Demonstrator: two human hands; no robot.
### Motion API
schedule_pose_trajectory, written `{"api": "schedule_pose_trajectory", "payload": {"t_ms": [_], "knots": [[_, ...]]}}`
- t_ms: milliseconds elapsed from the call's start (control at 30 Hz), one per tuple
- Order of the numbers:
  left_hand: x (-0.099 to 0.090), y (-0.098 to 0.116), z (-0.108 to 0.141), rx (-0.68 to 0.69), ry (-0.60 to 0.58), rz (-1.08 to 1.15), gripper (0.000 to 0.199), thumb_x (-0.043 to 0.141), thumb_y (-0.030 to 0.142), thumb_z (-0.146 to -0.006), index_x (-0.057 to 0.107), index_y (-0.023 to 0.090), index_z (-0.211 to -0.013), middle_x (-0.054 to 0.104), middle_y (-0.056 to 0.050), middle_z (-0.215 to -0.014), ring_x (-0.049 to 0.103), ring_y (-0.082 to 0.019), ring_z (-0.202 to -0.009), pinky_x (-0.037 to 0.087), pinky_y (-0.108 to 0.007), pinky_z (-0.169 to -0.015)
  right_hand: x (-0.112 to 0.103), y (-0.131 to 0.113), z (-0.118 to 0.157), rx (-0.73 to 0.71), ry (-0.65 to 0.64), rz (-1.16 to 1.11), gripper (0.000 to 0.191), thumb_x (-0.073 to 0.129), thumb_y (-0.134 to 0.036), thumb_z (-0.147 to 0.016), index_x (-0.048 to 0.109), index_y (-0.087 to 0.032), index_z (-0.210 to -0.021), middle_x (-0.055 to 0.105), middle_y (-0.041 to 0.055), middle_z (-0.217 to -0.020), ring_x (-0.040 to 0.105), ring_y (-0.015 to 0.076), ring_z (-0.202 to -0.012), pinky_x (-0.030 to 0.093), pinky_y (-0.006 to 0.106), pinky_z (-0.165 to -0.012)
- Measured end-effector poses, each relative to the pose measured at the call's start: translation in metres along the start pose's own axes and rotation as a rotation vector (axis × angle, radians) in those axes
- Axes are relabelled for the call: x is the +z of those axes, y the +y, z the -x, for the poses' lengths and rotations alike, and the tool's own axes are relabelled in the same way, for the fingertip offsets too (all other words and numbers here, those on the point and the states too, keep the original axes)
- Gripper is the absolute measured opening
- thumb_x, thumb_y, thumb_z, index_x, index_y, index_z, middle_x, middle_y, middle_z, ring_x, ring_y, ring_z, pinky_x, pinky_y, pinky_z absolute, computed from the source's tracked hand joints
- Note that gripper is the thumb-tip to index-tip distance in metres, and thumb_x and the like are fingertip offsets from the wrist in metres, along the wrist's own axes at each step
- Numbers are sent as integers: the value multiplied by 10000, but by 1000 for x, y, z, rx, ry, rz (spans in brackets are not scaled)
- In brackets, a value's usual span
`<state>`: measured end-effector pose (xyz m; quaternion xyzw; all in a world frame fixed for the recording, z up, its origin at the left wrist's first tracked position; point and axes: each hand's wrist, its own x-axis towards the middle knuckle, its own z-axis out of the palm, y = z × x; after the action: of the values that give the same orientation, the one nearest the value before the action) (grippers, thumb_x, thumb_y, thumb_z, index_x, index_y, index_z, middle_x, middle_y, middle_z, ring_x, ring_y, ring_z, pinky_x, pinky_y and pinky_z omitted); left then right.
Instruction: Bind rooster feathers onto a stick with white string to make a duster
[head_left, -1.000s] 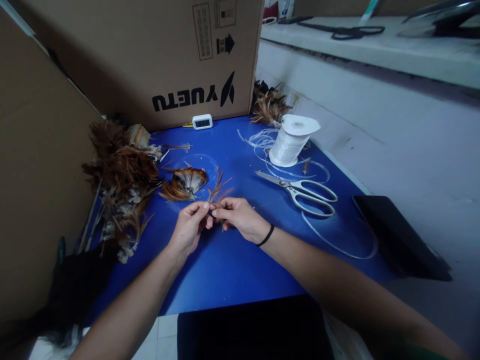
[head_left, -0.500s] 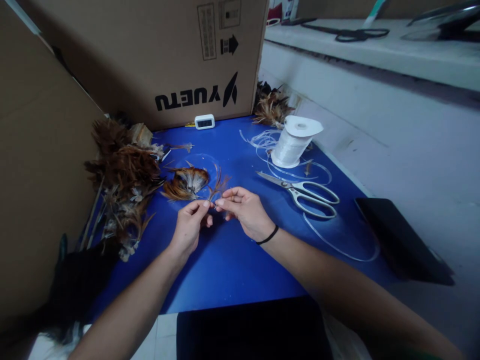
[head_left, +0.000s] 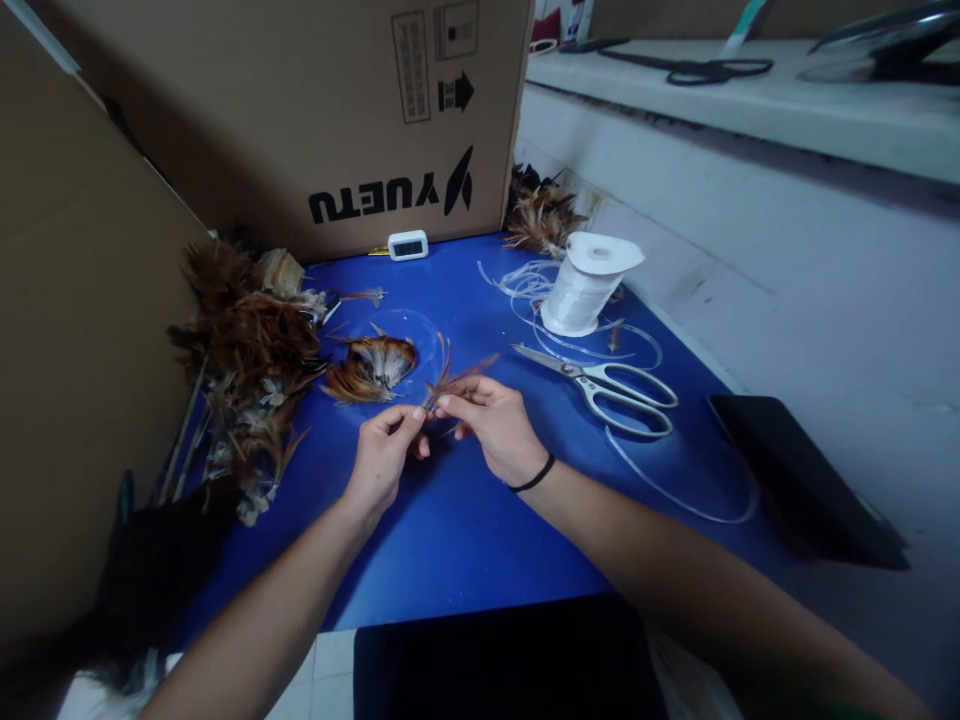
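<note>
Thin reddish-brown feathers [head_left: 450,380] fan up and to the right from between my two hands over the middle of the blue table. My left hand [head_left: 386,450] pinches their lower ends between thumb and forefinger. Close beside it, my right hand [head_left: 495,420] is closed on the feathers too, thumb against the fingers. Just behind my left hand lies a fanned bunch of brown and pale feathers [head_left: 375,365]. A clear strip [head_left: 416,312] curves on the table around that bunch. The exact grip points on the quills are too small to make out.
Silver scissors [head_left: 611,385] lie right of my hands, before a white spool [head_left: 589,290] with loose clear strips. A heap of brown feathers [head_left: 255,340] covers the left side. A dark flat device [head_left: 802,480] sits at the right edge. A cardboard box [head_left: 300,120] stands behind.
The feathers between my hands have spread wider, with some now leaning to the right over my right hand. Both hands stay in nearly the same place.
</note>
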<state>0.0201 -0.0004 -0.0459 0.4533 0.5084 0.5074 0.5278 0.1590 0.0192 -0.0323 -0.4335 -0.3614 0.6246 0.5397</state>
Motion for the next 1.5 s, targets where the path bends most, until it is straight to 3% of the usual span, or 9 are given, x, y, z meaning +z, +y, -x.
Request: {"api": "schedule_pose_trajectory", "payload": {"t_ms": [567, 967, 1500], "knots": [[-1, -2, 0, -7, -12, -31, 249, 643, 375, -758, 685, 131, -784, 567, 11, -517, 467, -70, -454, 378, -199, -485, 4, 4, 0, -72, 58, 91, 150, 701, -222, -598, 605, -151, -689, 641, 3, -575, 545, 99, -470, 356, 184, -359], [-1, -2, -1, 31, -23, -72, 261, 635, 380, -761, 685, 124, -780, 554, 14, -489, 470, -76, -446, 381, -202, -477, 5, 6, 1, -154, 75, 173, 128, 696, -200, -601, 589, -159, -656, 645, -1, -606, 593, 116, -523, 454, 224, -478], [-4, 0, -2, 77, 34, -85, 233, 632, 368, -765, 664, 138, -764, 540, 30, -465, 469, -69, -442, 375, -192, -486, -3, -3, -1, -69, -93, 279, 200, 694, -280, -630, 619, -146, -758, 631, 7, -674, 544, 103, -569, 422, 226, -498]]}}
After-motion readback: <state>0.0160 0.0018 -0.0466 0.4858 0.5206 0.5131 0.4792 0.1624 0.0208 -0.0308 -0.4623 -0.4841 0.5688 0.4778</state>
